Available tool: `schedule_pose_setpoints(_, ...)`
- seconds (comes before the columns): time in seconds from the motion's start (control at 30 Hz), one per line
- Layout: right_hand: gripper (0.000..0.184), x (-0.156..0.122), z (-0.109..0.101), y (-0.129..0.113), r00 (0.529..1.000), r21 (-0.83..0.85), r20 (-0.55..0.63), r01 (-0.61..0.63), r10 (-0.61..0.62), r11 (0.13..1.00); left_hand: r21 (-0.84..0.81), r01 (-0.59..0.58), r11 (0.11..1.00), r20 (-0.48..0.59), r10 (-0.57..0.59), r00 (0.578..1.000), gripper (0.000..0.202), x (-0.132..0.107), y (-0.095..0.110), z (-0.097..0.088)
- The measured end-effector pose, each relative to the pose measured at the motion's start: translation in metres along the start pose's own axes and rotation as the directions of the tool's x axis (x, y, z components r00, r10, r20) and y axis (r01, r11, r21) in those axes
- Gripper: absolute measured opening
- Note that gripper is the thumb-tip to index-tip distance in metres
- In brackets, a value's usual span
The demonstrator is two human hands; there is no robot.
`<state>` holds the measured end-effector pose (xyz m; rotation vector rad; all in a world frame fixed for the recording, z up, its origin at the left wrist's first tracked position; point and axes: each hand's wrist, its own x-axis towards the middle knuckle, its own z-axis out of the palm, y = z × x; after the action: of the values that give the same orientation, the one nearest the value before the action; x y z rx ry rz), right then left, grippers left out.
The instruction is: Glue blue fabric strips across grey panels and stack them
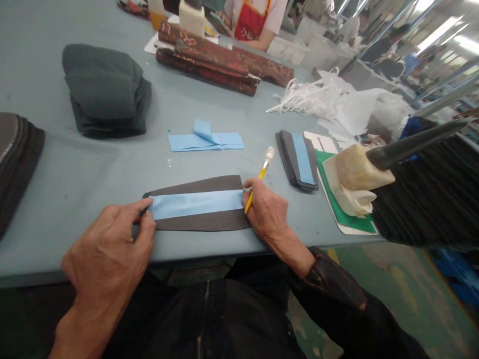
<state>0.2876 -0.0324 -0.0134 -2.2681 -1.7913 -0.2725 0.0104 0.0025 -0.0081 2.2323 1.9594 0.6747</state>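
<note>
A dark grey piece (pixel 202 222) lies near the table's front edge with a light blue strip (pixel 196 203) along its middle. My left hand (pixel 108 249) pinches the strip's left end, thumb and fingers closed on it. My right hand (pixel 266 212) presses the strip's right end and is closed round a yellow-handled brush (pixel 261 175) that points up and away. Loose blue strips (pixel 205 140) lie farther back on the table. A stack of finished dark pieces with a blue strip (pixel 298 159) sits to the right.
Folded dark green fabric (pixel 107 92) and a dark stack (pixel 15 159) sit on the left. Brown patterned rolls (pixel 220 62) lie at the back, white scraps (pixel 318 97) to the right. A green board (pixel 346 214) holds a glue pot (pixel 355 179). A person in a red apron (pixel 250 22) sits opposite.
</note>
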Motion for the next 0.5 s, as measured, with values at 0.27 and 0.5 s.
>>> schedule_pose_setpoints(0.27,0.014,-0.006,-0.017,0.025,0.997,0.029,-0.071,0.013,-0.011,0.999,-0.017,-0.016,1.0,-0.029,0.015,0.999,0.041,-0.002,-0.001,0.001)
schedule_pose_setpoints(0.5,0.007,-0.013,-0.029,-0.004,0.961,0.292,-0.227,0.221,-0.157,0.931,-0.014,-0.037,0.999,-0.064,0.036,0.997,0.038,-0.002,-0.003,0.005)
